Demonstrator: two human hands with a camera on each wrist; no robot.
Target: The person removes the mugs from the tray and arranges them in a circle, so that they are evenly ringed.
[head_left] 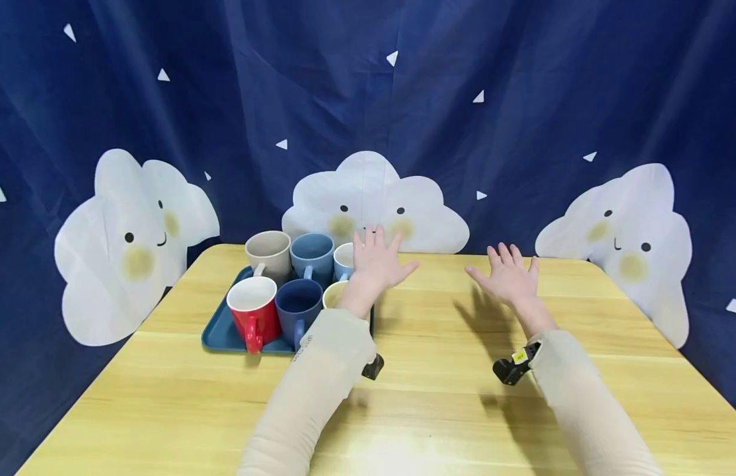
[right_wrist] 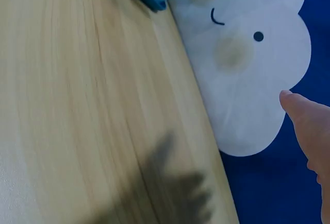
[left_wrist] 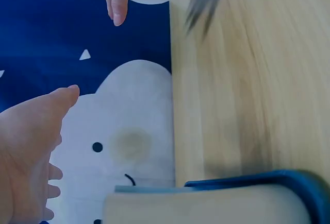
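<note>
My left hand (head_left: 376, 262) is held above the table with its fingers spread, in front of the right side of a blue tray (head_left: 216, 336). On that tray stand several mugs: a beige mug (head_left: 269, 250), a blue mug (head_left: 312, 252), a red mug (head_left: 256, 311) with a white inside, and a navy mug (head_left: 299, 307). A light blue mug (head_left: 342, 256) and a yellow mug (head_left: 332, 295) are partly hidden by my left hand and forearm. Off to the right, my right hand (head_left: 511, 277) hovers over the table, fingers apart, holding nothing.
The wooden table (head_left: 439, 410) carries the tray on its left side. Behind the table hangs a dark blue curtain (head_left: 522, 145) with white cloud faces and small triangles. A small black device (head_left: 513, 367) sits at my right wrist.
</note>
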